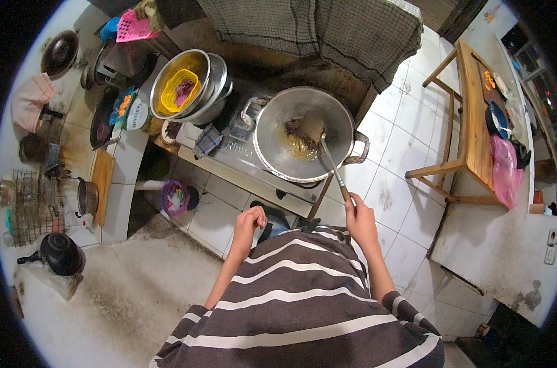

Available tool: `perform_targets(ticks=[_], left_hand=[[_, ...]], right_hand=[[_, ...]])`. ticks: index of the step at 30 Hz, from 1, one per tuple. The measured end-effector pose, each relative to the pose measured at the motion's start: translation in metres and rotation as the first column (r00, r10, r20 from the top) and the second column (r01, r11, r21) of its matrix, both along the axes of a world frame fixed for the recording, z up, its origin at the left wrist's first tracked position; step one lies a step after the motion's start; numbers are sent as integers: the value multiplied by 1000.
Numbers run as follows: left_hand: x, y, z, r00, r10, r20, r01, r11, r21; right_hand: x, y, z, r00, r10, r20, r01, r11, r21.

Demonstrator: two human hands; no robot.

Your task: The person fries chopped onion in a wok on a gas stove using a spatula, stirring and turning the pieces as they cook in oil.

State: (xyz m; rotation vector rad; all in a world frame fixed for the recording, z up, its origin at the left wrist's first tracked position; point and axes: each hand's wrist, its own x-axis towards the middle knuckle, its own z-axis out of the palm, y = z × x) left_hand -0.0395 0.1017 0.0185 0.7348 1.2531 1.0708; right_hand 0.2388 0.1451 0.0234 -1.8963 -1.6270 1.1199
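My right hand (363, 221) grips the wooden handle of a metal spatula (334, 164). The spatula's broad head rests inside a large metal wok (273, 138) with two loop handles. Dark browned pieces in oil (301, 138) lie at the bottom of the wok, beside and partly behind the spatula head. The wok sits on the right side of a gas stove (232, 149). In front of the stove, close to my body, my left hand (250, 221) hangs with its fingers curled and nothing visible in it. A folded checked cloth (208, 140) lies on the stove's left front.
Metal basins (157, 94) holding a yellow plastic basket (170, 94) stand at the stove's left. A checked cloth (361, 41) hangs behind the wok. To the right is a wooden table (472, 138) with a cutting board and a pink plastic bag (506, 170). A purple bin (173, 198) stands below.
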Motion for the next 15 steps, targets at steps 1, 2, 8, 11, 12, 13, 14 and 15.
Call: perform_targets(ticks=[1,2,8,11,12,13,14,15], left_hand=[[0,0,0,1000,-1,1,1,1000,2],[0,0,1,1000,-1,2,1,1000,3],[-1,1,2,1000,-3,8,3,1000,18],[-1,2,3,1000,-3,10,3,1000,19],[-1,2,4,1000,-5,6,5,1000,15],[-1,2,4,1000,-10,6,10,1000,18],[0,0,3,1000,-6,14,6,1000,19],[-1,-1,3,1000,1,18,-2,1000,22]], right_hand=[[0,4,1,1000,-29,1,29,999,23],[0,8,1,998,-57,1,57,997,46],[2,20,-8,993,-78,92,69,993,100],[2,21,-22,996,-64,69,59,995,77],[2,19,-29,998,-58,39,56,997,59],[2,18,-39,997,-63,39,60,996,62],[3,17,-51,993,-98,-66,94,994,-63],[-1,19,-52,975,-140,-170,107,976,-190]])
